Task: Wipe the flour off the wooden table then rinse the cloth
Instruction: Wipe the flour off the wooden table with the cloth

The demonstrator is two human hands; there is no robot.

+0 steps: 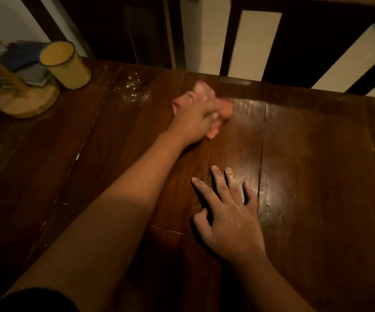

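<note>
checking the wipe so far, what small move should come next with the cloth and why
Probably sweep the pink cloth left. The left hand grips it just right of a white flour patch that remains on the wooden table, near the yellow cup. The right hand rests flat, out of the way.

table (305, 176): dark glossy wood | cloth (224, 108): soft pink fabric | cup (69, 66): yellow enamelled metal
</note>
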